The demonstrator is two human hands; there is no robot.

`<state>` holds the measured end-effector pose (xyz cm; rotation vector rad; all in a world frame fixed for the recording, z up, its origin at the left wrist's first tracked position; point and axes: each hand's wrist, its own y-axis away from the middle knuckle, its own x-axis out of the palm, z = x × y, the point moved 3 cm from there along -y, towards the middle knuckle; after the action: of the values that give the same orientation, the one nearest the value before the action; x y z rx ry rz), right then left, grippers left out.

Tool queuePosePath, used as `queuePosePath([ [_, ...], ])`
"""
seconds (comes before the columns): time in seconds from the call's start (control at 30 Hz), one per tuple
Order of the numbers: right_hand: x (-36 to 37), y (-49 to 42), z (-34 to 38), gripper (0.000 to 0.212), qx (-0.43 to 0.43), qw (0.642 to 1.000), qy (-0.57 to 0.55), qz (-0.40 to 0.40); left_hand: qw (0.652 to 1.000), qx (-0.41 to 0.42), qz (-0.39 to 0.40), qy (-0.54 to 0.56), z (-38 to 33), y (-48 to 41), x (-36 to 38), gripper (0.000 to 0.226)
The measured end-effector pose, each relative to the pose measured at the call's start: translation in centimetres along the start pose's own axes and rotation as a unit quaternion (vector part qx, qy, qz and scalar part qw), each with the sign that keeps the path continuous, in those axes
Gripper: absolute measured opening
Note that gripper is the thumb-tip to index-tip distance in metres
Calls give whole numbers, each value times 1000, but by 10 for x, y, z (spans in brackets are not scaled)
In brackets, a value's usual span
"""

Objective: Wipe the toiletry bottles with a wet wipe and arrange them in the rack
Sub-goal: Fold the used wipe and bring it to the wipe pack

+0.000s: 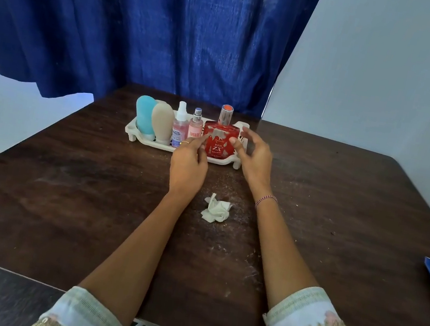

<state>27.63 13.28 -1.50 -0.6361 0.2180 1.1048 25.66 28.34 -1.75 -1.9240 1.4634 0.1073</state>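
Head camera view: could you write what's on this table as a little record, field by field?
rack: white plastic rack at the far side of the dark wooden table
bottles in rack, left to right: blue tube, beige tube, clear spray bottle, pink spray bottle, red perfume bottle
left hand: fingertips at the red perfume bottle's left side
right hand: fingers spread, thumb on the bottle's front
wipe: crumpled white wipe on the table between the forearms

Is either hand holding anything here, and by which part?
Both the left hand and right hand touch the square red perfume bottle at its sides; firm grip unclear.
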Motion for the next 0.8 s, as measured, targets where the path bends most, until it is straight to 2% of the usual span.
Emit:
queuePosePath([
  [0.33,-8,30,6,40,-45,998,29,-35,1000,0,18,-7,0,8,-1,33],
  [0.47,-22,57,14,24,-60,996,53,-49,999,-20,43,-26,-1,22,-10,26],
  [0.53,-30,71,16,19,-52,996,65,-27,997,-36,58,-46,-3,31,-14,21],
  [0.7,-33,104,10,22,7,983,142,114,985,-68,123,-101,-13,55,-17,24],
  [0.8,-32,118,14,21,3,982,152,115,980,-84,136,-120,-15,69,-19,24],
])
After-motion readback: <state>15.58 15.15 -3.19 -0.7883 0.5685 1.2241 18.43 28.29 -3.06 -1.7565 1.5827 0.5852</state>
